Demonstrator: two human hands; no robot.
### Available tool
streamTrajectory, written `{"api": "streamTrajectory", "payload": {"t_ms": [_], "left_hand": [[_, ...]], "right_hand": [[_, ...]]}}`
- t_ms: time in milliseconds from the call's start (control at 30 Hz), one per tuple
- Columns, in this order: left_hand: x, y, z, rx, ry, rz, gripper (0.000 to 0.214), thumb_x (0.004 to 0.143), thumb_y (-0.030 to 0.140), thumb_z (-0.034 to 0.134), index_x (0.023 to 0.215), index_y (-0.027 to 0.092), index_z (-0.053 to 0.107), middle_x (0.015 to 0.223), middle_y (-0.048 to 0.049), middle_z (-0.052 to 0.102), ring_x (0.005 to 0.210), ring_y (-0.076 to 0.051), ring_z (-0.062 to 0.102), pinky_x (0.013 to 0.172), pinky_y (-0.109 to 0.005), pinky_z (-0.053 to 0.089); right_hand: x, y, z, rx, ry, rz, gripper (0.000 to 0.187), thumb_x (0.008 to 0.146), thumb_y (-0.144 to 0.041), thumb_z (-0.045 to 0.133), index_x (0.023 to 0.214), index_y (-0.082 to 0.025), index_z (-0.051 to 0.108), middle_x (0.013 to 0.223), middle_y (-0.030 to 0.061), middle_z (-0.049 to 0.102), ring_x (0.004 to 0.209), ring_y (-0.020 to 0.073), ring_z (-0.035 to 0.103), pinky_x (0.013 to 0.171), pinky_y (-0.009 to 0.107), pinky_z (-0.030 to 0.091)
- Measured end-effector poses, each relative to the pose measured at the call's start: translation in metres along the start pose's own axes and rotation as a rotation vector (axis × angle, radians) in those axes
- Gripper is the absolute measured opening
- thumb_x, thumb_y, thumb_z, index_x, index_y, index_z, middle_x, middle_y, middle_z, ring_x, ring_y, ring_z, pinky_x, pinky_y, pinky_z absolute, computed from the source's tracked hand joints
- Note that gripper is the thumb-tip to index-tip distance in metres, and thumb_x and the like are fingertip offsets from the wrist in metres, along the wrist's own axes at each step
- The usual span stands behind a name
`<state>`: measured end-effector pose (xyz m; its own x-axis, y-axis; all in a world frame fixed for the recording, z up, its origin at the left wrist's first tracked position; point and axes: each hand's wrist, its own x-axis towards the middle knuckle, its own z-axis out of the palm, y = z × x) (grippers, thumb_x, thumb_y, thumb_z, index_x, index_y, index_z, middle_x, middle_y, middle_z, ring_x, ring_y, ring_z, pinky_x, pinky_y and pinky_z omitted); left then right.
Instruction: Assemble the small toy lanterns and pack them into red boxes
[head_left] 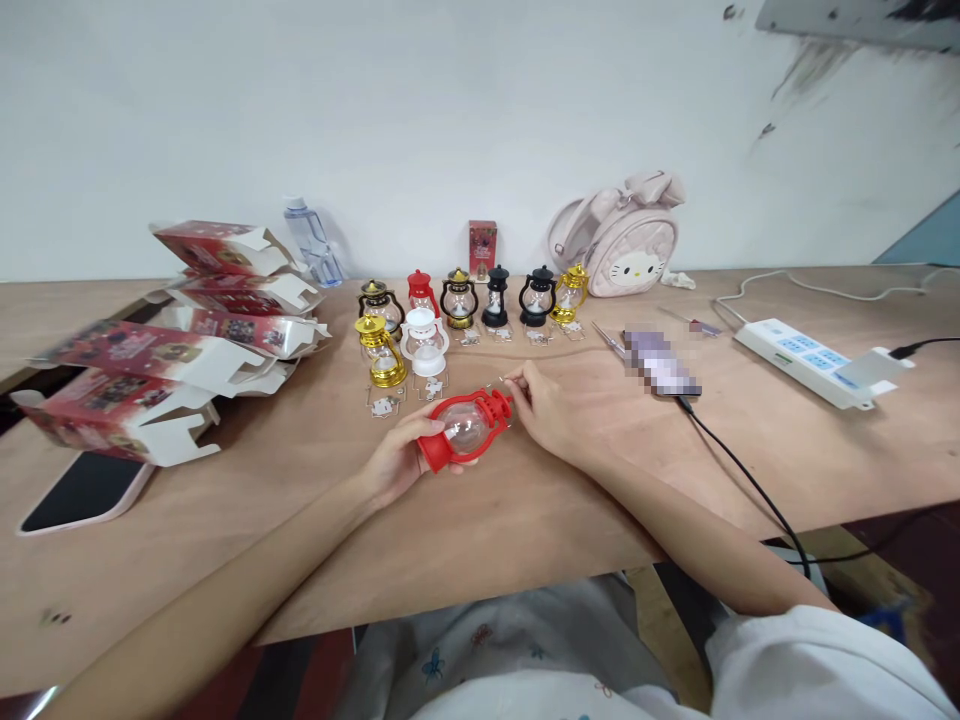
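Observation:
My left hand (pixel 394 460) grips a small red toy lantern (pixel 466 428) lying on its side on the wooden table (pixel 525 530), base toward me. My right hand (pixel 551 405) rests just right of the lantern's top, fingers pinched together on a thin wire-like piece near the cap that I cannot make out clearly. Behind them stand several more mini lanterns: a gold one (pixel 381 352), a white one (pixel 425 343), and a back row in black, red and gold (pixel 496 297).
Stacked red-and-white cardboard boxes (pixel 187 345) lie at the left, with a tablet (pixel 86 492) under them. A screwdriver (pixel 609 340), a phone on a cable (pixel 661 364), a power strip (pixel 814 362), a pink bag (pixel 626 250) and a water bottle (pixel 311 240) sit farther back.

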<state>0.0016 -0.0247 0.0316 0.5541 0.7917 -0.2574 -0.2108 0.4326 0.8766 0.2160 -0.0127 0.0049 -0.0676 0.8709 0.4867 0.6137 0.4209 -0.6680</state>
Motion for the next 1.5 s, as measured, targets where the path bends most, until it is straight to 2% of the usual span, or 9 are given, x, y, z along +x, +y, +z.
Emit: {"api": "streamTrajectory", "payload": {"t_ms": [133,367,667,867,1000,1167,1367,1500], "left_hand": [[0.000,0.000,-0.002,0.050,0.004,0.059,0.051,0.063,0.029,0.067,0.112,0.015,0.061,0.110,-0.0114,0.067,0.076,-0.024,0.066,0.056,-0.031,0.056],[-0.001,0.001,-0.002,0.126,0.004,0.141,0.046,0.062,0.029,0.068,0.106,0.017,0.065,0.096,-0.0074,0.070,0.073,-0.021,0.061,0.055,-0.027,0.050],[0.000,-0.005,-0.007,0.189,-0.034,0.197,0.045,0.066,0.029,0.068,0.110,0.018,0.064,0.097,-0.0053,0.070,0.081,-0.020,0.061,0.069,-0.026,0.046],[-0.003,0.001,-0.004,0.479,-0.084,0.270,0.050,0.068,0.033,0.071,0.115,0.019,0.061,0.110,-0.0049,0.067,0.099,-0.024,0.060,0.084,-0.030,0.046],[-0.004,0.002,-0.004,0.598,-0.093,0.310,0.051,0.071,0.035,0.070,0.117,0.018,0.058,0.112,-0.0048,0.066,0.101,-0.024,0.059,0.088,-0.030,0.045],[-0.004,-0.001,-0.005,0.606,-0.137,0.352,0.049,0.072,0.035,0.070,0.117,0.018,0.057,0.112,-0.0051,0.065,0.102,-0.023,0.060,0.087,-0.029,0.046],[-0.005,-0.002,-0.004,0.625,-0.122,0.375,0.049,0.074,0.035,0.068,0.119,0.018,0.056,0.114,-0.0056,0.064,0.102,-0.023,0.059,0.089,-0.029,0.046],[-0.005,-0.001,-0.004,0.608,-0.111,0.337,0.051,0.073,0.036,0.069,0.119,0.018,0.056,0.114,-0.0058,0.064,0.102,-0.024,0.059,0.088,-0.030,0.046]], "right_hand": [[0.001,0.005,0.002,0.040,-0.077,-0.074,0.008,0.089,-0.021,0.041,0.083,-0.022,0.046,0.076,0.0028,0.062,0.070,0.0161,0.058,0.066,0.028,0.043],[0.000,0.006,0.001,0.008,-0.077,-0.183,0.012,0.085,-0.014,0.042,0.082,-0.021,0.051,0.085,0.0052,0.061,0.075,0.0163,0.057,0.070,0.028,0.045],[-0.002,0.005,0.000,-0.144,-0.135,-0.211,0.011,0.085,-0.011,0.045,0.085,-0.020,0.052,0.082,0.0049,0.063,0.076,0.0170,0.056,0.067,0.026,0.042],[-0.002,0.007,-0.005,-0.455,-0.084,-0.370,0.020,0.081,-0.003,0.046,0.077,-0.020,0.054,0.076,0.0050,0.060,0.075,0.0187,0.049,0.064,0.027,0.037],[-0.002,0.009,-0.004,-0.541,-0.005,-0.447,0.025,0.082,0.001,0.043,0.079,-0.019,0.057,0.078,0.0060,0.061,0.074,0.0189,0.046,0.066,0.027,0.036],[-0.004,0.004,-0.003,-0.555,0.021,-0.454,0.023,0.085,-0.002,0.045,0.076,-0.019,0.057,0.075,0.0044,0.060,0.074,0.0182,0.046,0.065,0.026,0.036],[-0.004,-0.001,-0.004,-0.683,0.125,-0.479,0.021,0.088,-0.007,0.045,0.076,-0.018,0.059,0.072,0.0055,0.059,0.071,0.0194,0.043,0.064,0.028,0.033],[-0.004,-0.004,-0.004,-0.662,0.058,-0.407,0.020,0.088,-0.008,0.046,0.076,-0.019,0.057,0.071,0.0058,0.059,0.072,0.0202,0.044,0.064,0.029,0.033]]}}
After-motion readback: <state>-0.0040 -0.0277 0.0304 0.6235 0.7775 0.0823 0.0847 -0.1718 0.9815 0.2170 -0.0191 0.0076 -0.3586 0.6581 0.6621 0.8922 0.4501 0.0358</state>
